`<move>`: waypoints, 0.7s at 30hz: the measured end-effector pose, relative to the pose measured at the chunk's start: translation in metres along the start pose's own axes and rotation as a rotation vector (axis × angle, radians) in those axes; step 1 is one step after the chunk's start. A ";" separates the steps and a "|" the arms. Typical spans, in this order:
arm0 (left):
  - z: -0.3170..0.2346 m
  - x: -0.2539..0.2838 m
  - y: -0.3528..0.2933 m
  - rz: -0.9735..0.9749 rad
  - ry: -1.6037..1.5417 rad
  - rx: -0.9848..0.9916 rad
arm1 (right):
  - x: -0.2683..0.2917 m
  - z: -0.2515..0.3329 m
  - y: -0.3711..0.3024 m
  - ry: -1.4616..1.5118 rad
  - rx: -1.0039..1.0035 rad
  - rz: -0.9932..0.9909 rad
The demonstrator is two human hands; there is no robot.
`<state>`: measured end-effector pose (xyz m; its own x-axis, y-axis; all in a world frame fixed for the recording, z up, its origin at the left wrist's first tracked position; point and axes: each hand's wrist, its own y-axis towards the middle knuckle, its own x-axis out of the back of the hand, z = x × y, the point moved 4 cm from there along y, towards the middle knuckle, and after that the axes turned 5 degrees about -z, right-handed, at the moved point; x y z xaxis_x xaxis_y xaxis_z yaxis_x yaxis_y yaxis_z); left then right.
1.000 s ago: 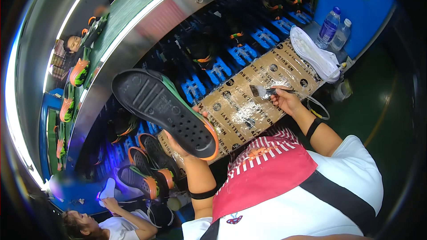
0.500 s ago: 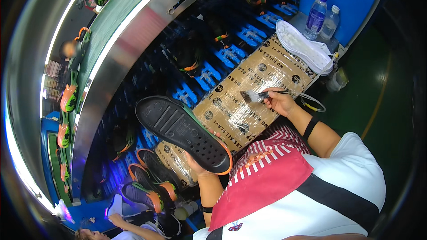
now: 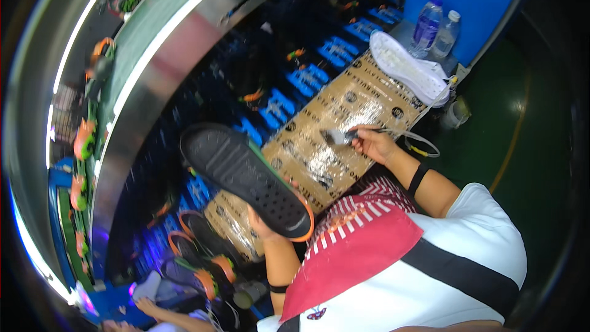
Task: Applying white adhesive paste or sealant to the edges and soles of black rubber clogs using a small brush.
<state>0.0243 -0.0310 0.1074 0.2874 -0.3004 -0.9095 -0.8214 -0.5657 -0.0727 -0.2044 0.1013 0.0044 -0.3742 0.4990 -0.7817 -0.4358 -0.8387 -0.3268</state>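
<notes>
A black shoe sole [image 3: 246, 175], rimmed with green and orange, rests bottom side up in my left hand [image 3: 262, 224]. That hand's fingers curl around its near end, partly hidden by it. My right hand [image 3: 373, 145] pinches the handle of a flat brush [image 3: 338, 137] whose dark bristles point left toward the sole. A gap separates brush and sole. From behind the right hand a thin clear tube [image 3: 424, 141] runs off. Below both is a long board covered in brown printed, shiny tape [image 3: 362, 110].
At the board's far end lies a white sole-shaped piece [image 3: 409, 67] beside two plastic bottles [image 3: 427, 27]. Several dark shoes with orange heels [image 3: 212, 276] sit at lower left, near another person's hand [image 3: 147, 307]. Blue holders [image 3: 307, 80] line a dark conveyor beyond the board.
The whole scene has slid slightly left in the picture. Both hands keep the same hold on the sole and the brush, nearly unmoved against the board.
</notes>
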 end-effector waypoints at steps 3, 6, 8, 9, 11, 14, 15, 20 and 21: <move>0.001 -0.006 0.005 0.045 0.040 -0.016 | -0.001 0.001 0.001 -0.029 0.032 -0.009; 0.000 -0.001 0.002 -0.076 0.046 -0.030 | -0.007 0.002 0.001 -0.052 0.079 -0.040; 0.000 0.000 0.001 -0.070 0.009 -0.015 | -0.004 0.001 0.003 -0.059 0.076 -0.034; -0.001 0.000 -0.002 -0.079 0.009 -0.025 | -0.004 0.000 0.003 -0.068 0.070 -0.027; -0.001 0.000 -0.004 -0.072 -0.004 -0.019 | -0.003 -0.001 0.004 -0.077 0.065 -0.022; 0.000 0.003 -0.005 -0.064 -0.034 -0.018 | -0.002 -0.001 0.004 -0.068 0.079 -0.085; 0.000 0.003 -0.006 -0.055 -0.053 -0.017 | -0.003 -0.001 0.004 -0.068 0.077 -0.083; -0.001 0.009 -0.010 -0.094 -0.066 -0.016 | -0.005 -0.001 0.002 -0.040 0.054 -0.130; -0.002 0.010 -0.010 -0.089 -0.054 -0.028 | -0.007 -0.002 0.002 -0.047 0.029 -0.119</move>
<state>0.0368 -0.0301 0.0998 0.3315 -0.2066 -0.9205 -0.7795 -0.6096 -0.1439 -0.2011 0.0956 0.0083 -0.3559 0.6046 -0.7126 -0.5026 -0.7667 -0.3995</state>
